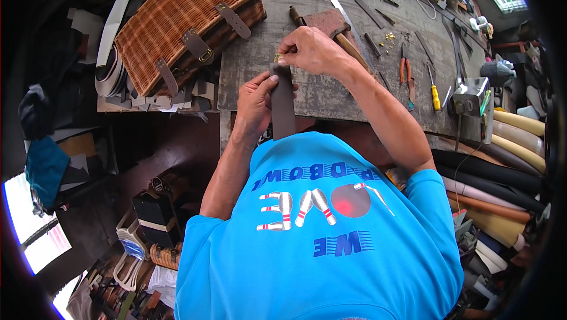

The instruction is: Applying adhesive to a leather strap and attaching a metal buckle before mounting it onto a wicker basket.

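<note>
A dark brown leather strap (283, 107) hangs over the bench's near edge in front of my shirt. My left hand (255, 100) is closed on its left side, thumb near the top end. At that top end sits a small brass-coloured fitting (277, 58), its exact shape partly covered by fingers. The fingertips of my right hand (313, 51) pinch this fitting from the right. Just beyond my right hand lies a hammer (351, 51), its head resting on a reddish-brown block (323, 21).
A wicker basket (183, 21) with leather straps and a brass clasp stands at the left. Right of my arm lie small brass pieces (388, 37), orange-handled pliers (405, 69) and a yellow screwdriver (436, 96). A grey metal box (471, 95) sits near the bench's right end, above rolled material (514, 143).
</note>
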`<state>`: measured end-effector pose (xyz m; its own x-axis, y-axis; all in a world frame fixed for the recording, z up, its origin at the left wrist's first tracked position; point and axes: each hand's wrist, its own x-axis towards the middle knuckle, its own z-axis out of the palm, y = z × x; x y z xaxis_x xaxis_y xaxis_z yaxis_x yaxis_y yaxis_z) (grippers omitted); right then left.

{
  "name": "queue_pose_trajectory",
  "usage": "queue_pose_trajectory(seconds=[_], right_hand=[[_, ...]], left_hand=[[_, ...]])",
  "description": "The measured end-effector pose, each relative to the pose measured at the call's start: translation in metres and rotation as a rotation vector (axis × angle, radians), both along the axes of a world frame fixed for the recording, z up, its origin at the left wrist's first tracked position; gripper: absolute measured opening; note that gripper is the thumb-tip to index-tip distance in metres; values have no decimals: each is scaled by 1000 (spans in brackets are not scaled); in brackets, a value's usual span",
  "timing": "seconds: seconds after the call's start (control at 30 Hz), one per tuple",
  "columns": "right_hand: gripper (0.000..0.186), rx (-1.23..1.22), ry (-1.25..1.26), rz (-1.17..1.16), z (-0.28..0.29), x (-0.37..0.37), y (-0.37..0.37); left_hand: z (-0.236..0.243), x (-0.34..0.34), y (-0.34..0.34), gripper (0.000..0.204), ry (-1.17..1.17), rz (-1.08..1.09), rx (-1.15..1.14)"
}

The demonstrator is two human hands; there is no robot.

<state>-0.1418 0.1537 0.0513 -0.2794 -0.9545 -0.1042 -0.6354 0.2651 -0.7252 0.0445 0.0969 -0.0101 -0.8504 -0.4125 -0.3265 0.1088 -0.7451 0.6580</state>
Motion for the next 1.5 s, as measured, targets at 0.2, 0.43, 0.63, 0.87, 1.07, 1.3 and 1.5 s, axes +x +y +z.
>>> queue_pose_trajectory(seconds=[0.2,0.43,0.63,0.87,1.07,1.3,1.5], right_hand=[[22,23,-20,-4,-6,3,3],[20,-181,142,-10,-14,23,18],[16,-414,235,-81,-21,48,35],[21,-637,377,-107,-17,67,49],[36,-801,584,-77,-21,72,58],[38,-803,599,-85,-21,72,61],[34,-708,476,-123,-19,74,62]], left_hand=[[-1,0,3,26,-11,26,23],[-4,4,6,24,19,33,13],[-6,7,9,27,55,92,-101],[-3,12,16,29,52,158,-355],[-2,17,18,25,54,106,-428],[-1,20,17,25,41,91,-514],[0,21,20,28,45,82,-389]])
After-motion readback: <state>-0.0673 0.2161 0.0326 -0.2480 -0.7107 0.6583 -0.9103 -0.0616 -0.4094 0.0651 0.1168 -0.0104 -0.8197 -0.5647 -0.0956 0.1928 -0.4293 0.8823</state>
